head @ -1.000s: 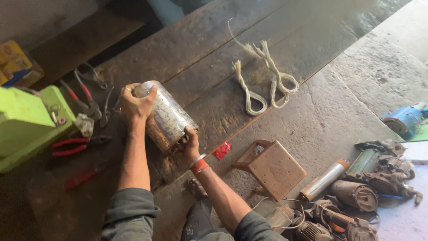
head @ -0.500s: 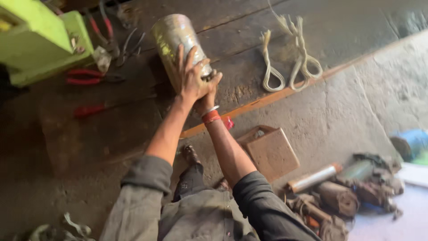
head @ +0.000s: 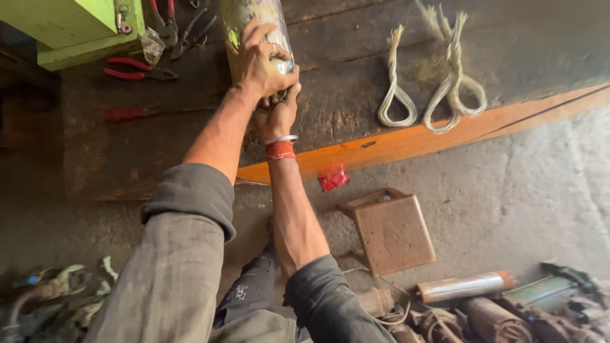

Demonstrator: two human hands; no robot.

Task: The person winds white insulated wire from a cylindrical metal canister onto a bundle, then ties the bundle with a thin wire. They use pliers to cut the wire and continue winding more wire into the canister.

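Small red packet (head: pixel 333 178), crumpled and flattened, lying on the grey floor just below the orange edge of the workbench (head: pixel 406 143), left of the rusty square stool (head: pixel 391 232). Clear crinkled plastic wrapper (head: pixel 152 44) up on the bench, tucked against the lower right corner of the green machine housing (head: pixel 70 25), beside the pliers. No labels, signs or screens to be made out anywhere else in view.

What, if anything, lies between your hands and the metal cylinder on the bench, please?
Nothing visible: the left hand lies flat on the metal cylinder, and the right hand grips its near end directly below.
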